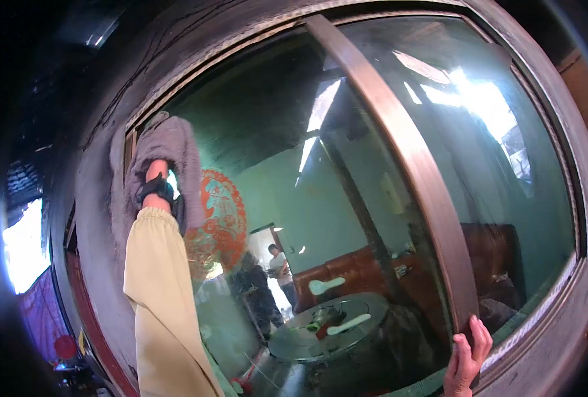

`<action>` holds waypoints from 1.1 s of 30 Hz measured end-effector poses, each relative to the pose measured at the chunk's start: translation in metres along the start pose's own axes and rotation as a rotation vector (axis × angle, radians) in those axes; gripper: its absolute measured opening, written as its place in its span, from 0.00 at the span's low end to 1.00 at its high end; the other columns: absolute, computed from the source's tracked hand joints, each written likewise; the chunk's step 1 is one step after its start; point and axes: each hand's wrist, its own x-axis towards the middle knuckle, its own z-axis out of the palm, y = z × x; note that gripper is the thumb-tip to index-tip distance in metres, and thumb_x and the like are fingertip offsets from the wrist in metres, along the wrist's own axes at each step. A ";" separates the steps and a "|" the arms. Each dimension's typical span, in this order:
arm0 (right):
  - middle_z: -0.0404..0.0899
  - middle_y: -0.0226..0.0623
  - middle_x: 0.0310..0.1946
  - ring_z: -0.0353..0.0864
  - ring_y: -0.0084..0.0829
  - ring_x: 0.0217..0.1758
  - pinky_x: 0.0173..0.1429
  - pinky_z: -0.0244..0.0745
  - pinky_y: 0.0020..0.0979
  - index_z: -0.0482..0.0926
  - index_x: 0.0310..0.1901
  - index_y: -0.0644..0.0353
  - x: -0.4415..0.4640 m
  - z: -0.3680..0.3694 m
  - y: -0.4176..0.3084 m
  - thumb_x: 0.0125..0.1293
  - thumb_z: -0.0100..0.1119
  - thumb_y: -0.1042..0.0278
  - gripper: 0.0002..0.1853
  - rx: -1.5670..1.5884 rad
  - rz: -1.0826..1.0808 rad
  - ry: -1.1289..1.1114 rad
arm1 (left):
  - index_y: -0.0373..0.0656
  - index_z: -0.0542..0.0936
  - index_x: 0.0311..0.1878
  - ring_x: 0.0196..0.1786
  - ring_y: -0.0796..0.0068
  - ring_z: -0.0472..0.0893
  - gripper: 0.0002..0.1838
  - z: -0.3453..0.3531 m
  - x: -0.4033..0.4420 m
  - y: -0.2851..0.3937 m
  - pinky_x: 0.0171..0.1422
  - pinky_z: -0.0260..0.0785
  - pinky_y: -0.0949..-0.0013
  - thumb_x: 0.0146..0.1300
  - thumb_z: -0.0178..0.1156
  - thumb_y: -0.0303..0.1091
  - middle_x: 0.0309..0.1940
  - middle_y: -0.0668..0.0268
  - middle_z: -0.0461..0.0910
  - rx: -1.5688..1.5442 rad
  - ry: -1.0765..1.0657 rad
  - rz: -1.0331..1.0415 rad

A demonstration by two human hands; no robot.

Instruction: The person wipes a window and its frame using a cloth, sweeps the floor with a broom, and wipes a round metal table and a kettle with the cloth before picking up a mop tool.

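A grey fluffy cloth [187,152] lies against the upper left part of the window glass [274,139]. It covers my left hand [158,169], of which only the wrist with a dark band shows below the cloth; the fingers are hidden. The cloth is beside a red round paper decoration [224,205] on the pane. Down at the lower right, my right hand [469,354] is on the bottom of the brown upright window frame [410,152], its fingers bent against the metal.
Through the glass show a round table [320,351] with pale spoon-shaped items, a brown sofa [340,264] and a person in a white top [279,264]. Bright reflections cross the right pane. At the far left hangs a purple cloth [42,314]. Cables run along the upper left wall.
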 end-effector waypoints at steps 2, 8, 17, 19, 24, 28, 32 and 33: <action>0.68 0.47 0.53 0.66 0.48 0.55 0.58 0.61 0.42 0.72 0.31 0.60 0.007 -0.003 -0.007 0.57 0.52 0.77 0.01 0.024 0.026 -0.017 | 0.40 0.77 0.38 0.46 0.54 0.74 0.13 0.007 0.012 0.065 0.48 0.67 0.60 0.55 0.45 0.34 0.40 0.51 0.74 -0.090 0.020 0.165; 0.67 0.47 0.52 0.67 0.48 0.51 0.52 0.64 0.43 0.72 0.42 0.58 0.003 0.001 0.020 0.48 0.66 0.67 0.18 0.042 -0.147 -0.020 | 0.40 0.77 0.39 0.45 0.53 0.74 0.12 0.060 -0.077 0.277 0.48 0.68 0.58 0.59 0.44 0.32 0.41 0.50 0.75 -0.353 -0.048 0.654; 0.64 0.49 0.53 0.66 0.46 0.51 0.51 0.66 0.39 0.72 0.44 0.59 0.004 -0.020 0.020 0.36 0.71 0.71 0.28 0.174 0.064 -0.184 | 0.39 0.72 0.51 0.50 0.56 0.73 0.18 -0.143 -0.364 0.241 0.55 0.65 0.62 0.58 0.48 0.34 0.50 0.53 0.72 -0.903 -1.198 0.575; 0.64 0.49 0.53 0.65 0.47 0.51 0.51 0.65 0.40 0.72 0.44 0.59 0.002 -0.019 0.014 0.41 0.69 0.70 0.25 0.172 0.090 -0.162 | 0.39 0.72 0.51 0.51 0.56 0.73 0.18 -0.139 -0.363 0.233 0.55 0.65 0.62 0.58 0.48 0.34 0.51 0.53 0.71 -0.855 -1.129 0.596; 0.64 0.50 0.53 0.66 0.48 0.50 0.51 0.65 0.41 0.73 0.43 0.58 -0.007 -0.015 0.024 0.48 0.64 0.69 0.18 0.197 0.075 -0.152 | 0.40 0.73 0.51 0.51 0.58 0.73 0.19 -0.111 -0.244 0.243 0.56 0.65 0.64 0.54 0.49 0.31 0.49 0.50 0.72 -0.021 -1.029 0.910; 0.64 0.52 0.54 0.66 0.49 0.51 0.51 0.65 0.42 0.72 0.41 0.59 -0.009 -0.014 0.025 0.54 0.59 0.68 0.13 0.138 0.048 -0.161 | 0.39 0.75 0.46 0.42 0.54 0.77 0.15 -0.034 -0.105 0.277 0.44 0.70 0.60 0.55 0.49 0.30 0.41 0.50 0.75 -0.348 -0.096 0.727; 0.63 0.52 0.55 0.66 0.49 0.52 0.51 0.65 0.42 0.71 0.41 0.58 -0.008 -0.018 0.022 0.58 0.56 0.66 0.11 0.079 0.032 -0.182 | 0.39 0.75 0.45 0.40 0.54 0.77 0.14 -0.005 0.025 0.263 0.43 0.70 0.60 0.55 0.49 0.30 0.39 0.50 0.75 -0.273 0.033 0.579; 0.63 0.52 0.55 0.66 0.49 0.52 0.51 0.65 0.42 0.71 0.41 0.58 -0.008 -0.017 0.023 0.58 0.56 0.66 0.11 0.077 0.031 -0.185 | 0.39 0.75 0.44 0.40 0.54 0.77 0.14 -0.005 0.039 0.249 0.43 0.70 0.60 0.55 0.49 0.30 0.39 0.50 0.75 -0.252 0.045 0.547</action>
